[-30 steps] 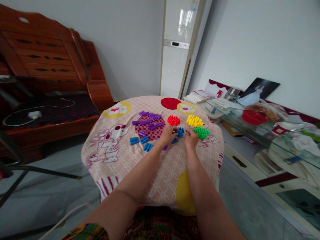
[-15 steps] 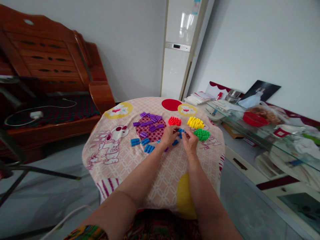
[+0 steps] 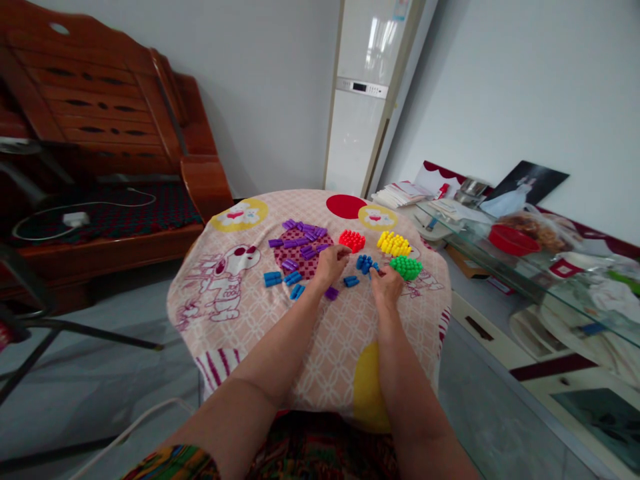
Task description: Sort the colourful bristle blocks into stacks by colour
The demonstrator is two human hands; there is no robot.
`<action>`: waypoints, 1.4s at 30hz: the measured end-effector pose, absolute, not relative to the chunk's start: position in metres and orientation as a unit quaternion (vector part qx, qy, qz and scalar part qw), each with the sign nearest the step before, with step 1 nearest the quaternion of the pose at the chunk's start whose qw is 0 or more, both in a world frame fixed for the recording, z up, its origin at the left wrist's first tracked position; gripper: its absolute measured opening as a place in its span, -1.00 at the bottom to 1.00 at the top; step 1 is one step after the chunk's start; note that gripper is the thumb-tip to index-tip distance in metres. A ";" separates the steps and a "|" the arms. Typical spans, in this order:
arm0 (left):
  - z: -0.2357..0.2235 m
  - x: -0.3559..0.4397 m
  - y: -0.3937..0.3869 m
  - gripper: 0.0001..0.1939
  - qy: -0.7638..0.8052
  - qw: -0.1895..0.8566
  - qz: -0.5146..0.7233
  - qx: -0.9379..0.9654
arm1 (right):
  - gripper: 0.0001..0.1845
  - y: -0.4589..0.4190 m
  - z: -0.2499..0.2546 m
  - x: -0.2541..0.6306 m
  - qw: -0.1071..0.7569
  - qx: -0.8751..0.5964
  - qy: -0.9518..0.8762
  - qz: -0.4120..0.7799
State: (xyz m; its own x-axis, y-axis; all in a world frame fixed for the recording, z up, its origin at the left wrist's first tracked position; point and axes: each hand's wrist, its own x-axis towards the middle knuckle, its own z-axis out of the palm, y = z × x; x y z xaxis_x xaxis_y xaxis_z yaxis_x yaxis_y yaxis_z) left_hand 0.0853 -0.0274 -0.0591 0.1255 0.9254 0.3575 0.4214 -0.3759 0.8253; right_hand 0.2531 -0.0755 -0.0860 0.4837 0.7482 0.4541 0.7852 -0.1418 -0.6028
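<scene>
Small knobbly plastic blocks lie on the cloth-covered round table (image 3: 345,347), grouped by colour. My right hand (image 3: 387,285) pinches a blue block (image 3: 375,267) at the near right side of the blue cluster (image 3: 365,263). To the left of that cluster, my left hand (image 3: 332,263) hovers near the red blocks (image 3: 352,241), fingers stretched out and nothing visible in them. Below the cluster lies a loose blue block (image 3: 351,281). A purple block (image 3: 331,293) rests beside my left wrist. More blue blocks (image 3: 273,279) are on the left, partly hidden by my forearm.
Purple blocks (image 3: 296,243) are scattered at the table's left middle. Yellow blocks (image 3: 394,243) and green blocks (image 3: 406,267) sit in clusters on the right. A glass-topped cabinet (image 3: 510,253) stands to the right, a wooden bench (image 3: 100,113) to the left.
My left hand has drawn back left from the blue cluster. My right hand has shifted slightly right and down, so the blue cluster now shows between the hands.
</scene>
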 end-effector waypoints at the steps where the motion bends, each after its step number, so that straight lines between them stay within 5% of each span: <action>1: -0.059 0.085 -0.028 -0.70 0.485 0.278 0.446 0.699 | -0.65 -0.076 -0.086 0.253 0.416 -0.751 -0.512 -0.025; 20: -0.046 0.081 -0.046 -0.85 0.466 0.193 0.185 0.844 | -0.42 -0.068 -0.095 0.261 0.465 -0.748 -0.474 -0.005; 28: -0.041 0.093 -0.058 -0.91 0.488 0.134 0.180 0.843 | -0.41 -0.066 -0.097 0.264 0.465 -0.744 -0.479 0.008; 42: -0.056 0.119 -0.057 -0.84 0.448 0.197 0.329 0.807 | -0.42 -0.069 -0.094 0.261 0.480 -0.739 -0.473 0.014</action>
State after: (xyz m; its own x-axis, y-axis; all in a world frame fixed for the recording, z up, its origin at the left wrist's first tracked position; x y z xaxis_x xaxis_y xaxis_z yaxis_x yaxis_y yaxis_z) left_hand 0.1193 -0.0573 -0.0562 0.3813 0.8535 0.3551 0.5948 -0.5206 0.6125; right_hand 0.2611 -0.0686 -0.0938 0.5527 0.7120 0.4331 0.6855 -0.0928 -0.7221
